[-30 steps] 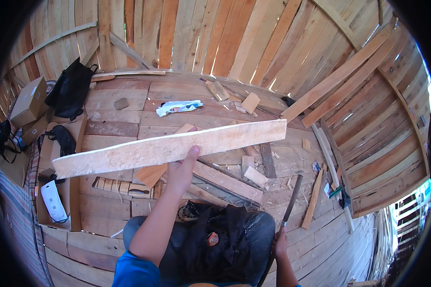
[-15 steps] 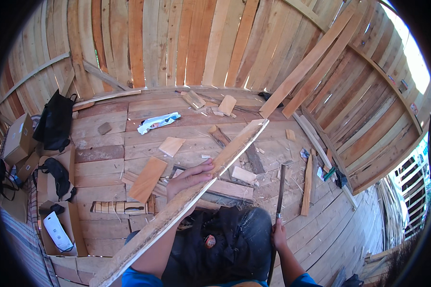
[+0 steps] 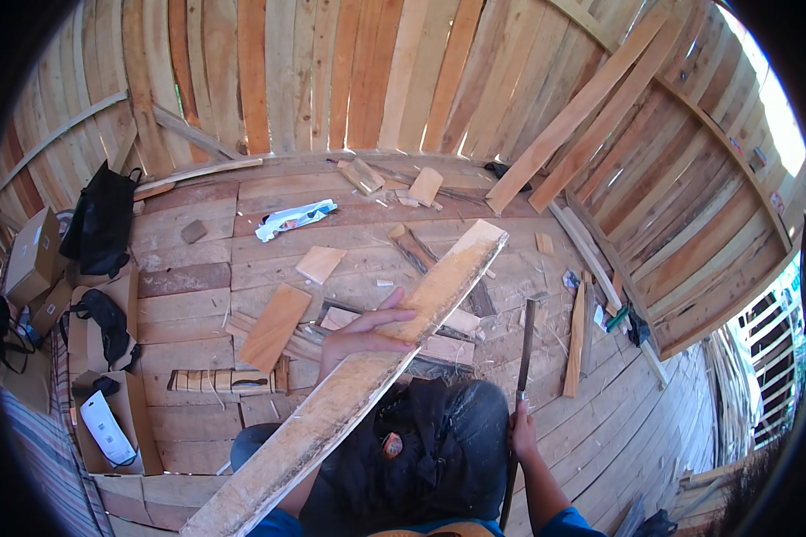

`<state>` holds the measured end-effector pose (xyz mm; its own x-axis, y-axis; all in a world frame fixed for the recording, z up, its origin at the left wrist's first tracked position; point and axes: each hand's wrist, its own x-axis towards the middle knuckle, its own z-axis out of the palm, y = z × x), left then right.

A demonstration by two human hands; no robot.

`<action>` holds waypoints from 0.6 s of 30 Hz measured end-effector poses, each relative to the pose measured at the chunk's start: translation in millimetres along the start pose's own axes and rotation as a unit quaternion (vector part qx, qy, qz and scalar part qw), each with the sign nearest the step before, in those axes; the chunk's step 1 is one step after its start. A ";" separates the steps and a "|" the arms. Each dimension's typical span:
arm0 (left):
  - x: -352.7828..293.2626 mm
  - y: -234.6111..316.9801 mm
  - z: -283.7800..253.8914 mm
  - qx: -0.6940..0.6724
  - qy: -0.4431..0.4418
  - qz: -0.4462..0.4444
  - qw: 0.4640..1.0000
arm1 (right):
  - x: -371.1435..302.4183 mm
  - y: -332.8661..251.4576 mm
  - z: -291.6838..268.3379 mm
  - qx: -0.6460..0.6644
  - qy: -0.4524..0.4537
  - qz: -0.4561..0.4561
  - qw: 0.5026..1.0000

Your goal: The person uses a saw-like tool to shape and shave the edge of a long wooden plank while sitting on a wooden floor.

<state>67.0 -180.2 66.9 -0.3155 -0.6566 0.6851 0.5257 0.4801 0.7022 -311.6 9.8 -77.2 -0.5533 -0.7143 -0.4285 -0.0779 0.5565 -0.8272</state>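
A long wooden board (image 3: 331, 403) with rough, dark edges slants from the lower left up to the middle, above my lap. My left hand (image 3: 363, 336) grips it around its left edge, fingers lying over the broad face. At my right knee, my right hand (image 3: 521, 438) is closed round the handle of a long, narrow, machete-like blade (image 3: 527, 345). The blade points up and away, apart from the board. Part of the handle is hidden by my fingers.
Wood offcuts (image 3: 278, 327), a split log piece (image 3: 412, 248) and shavings litter the plank floor ahead. Cardboard boxes (image 3: 143, 434) and a black bag (image 3: 103, 219) stand at left. Long planks (image 3: 591, 116) lean on the right wall. A banded wooden piece (image 3: 219, 381) lies at left.
The board has rolled in my left hand, so its broad face now shows more than its edge. My right hand and the blade have hardly moved.
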 end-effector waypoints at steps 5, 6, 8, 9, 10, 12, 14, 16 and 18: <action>-2.4 -4.4 5.0 -0.044 0.004 -0.012 0.999 | -7.4 -12.1 3.7 0.020 0.003 0.029 0.999; -2.7 -9.1 3.8 -0.049 0.002 -0.004 0.999 | -7.7 -12.2 5.1 0.014 0.001 0.024 1.000; -5.6 -21.9 4.1 -0.067 0.001 0.012 0.998 | -10.6 -11.9 2.9 0.003 0.006 0.014 1.000; -6.9 -20.8 8.2 -0.086 0.023 -0.004 0.996 | -10.9 -11.2 3.3 0.002 0.008 0.008 1.000; -7.6 -18.7 14.8 -0.105 0.045 -0.019 0.993 | -10.6 -10.7 3.7 0.000 0.011 0.001 1.000; -12.4 -31.1 22.7 -0.176 0.077 -0.021 0.981 | -7.3 -10.7 4.3 0.012 -0.007 -0.004 1.000; -18.4 -37.5 34.7 -0.202 0.102 -0.097 0.969 | -6.2 -7.9 0.1 0.017 -0.011 0.004 1.000; -20.6 -40.2 44.8 -0.211 0.104 -0.171 0.957 | -6.7 -7.1 -0.8 0.024 0.001 0.019 1.000; -24.3 -42.4 53.9 -0.234 0.122 -0.223 0.938 | -9.1 -6.8 2.2 0.029 -0.001 0.009 1.000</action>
<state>9.8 -153.2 31.0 -0.4264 -0.8726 0.2380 0.6911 -0.1446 0.7082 -304.2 11.6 -68.5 -0.5531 -0.7048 -0.4442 -0.0199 0.5443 -0.8387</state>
